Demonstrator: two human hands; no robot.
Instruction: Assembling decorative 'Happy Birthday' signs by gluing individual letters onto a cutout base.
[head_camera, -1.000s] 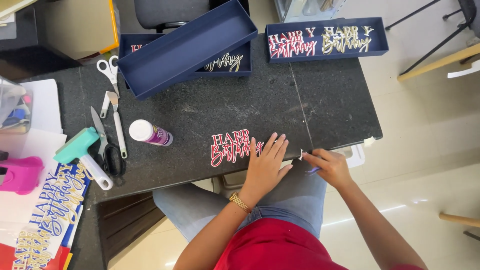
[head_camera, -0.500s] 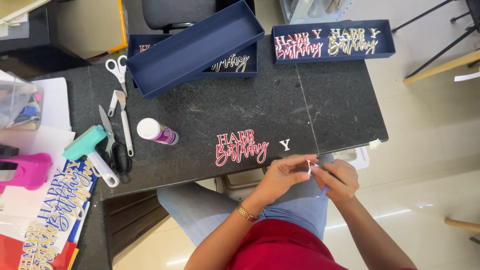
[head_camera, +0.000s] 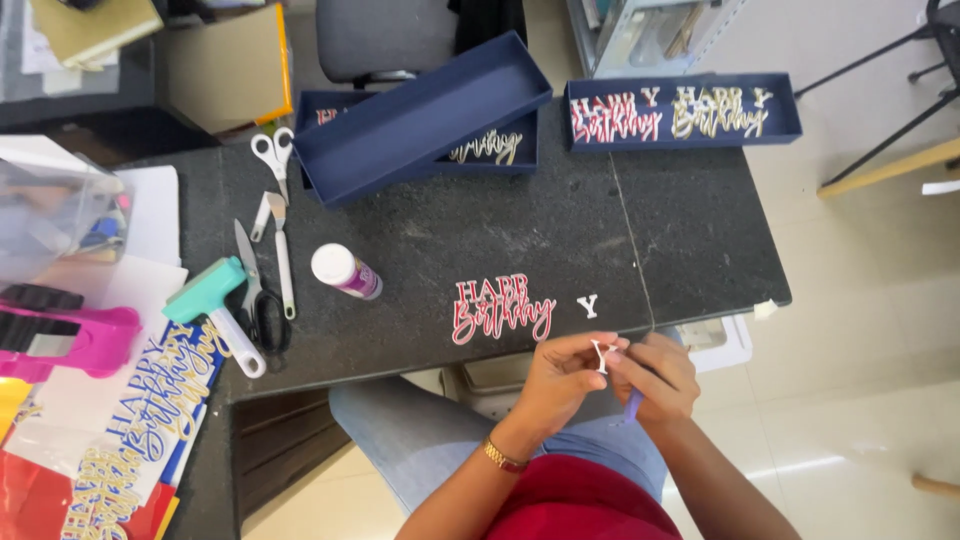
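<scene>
head view: cluttered black stone table (head_camera: 700, 230)

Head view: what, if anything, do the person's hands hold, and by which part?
A small white letter cutout is pinched at its edges between the fingers of the left hand and right hand. The right hand also grips a thin purple tool, mostly hidden.
</scene>
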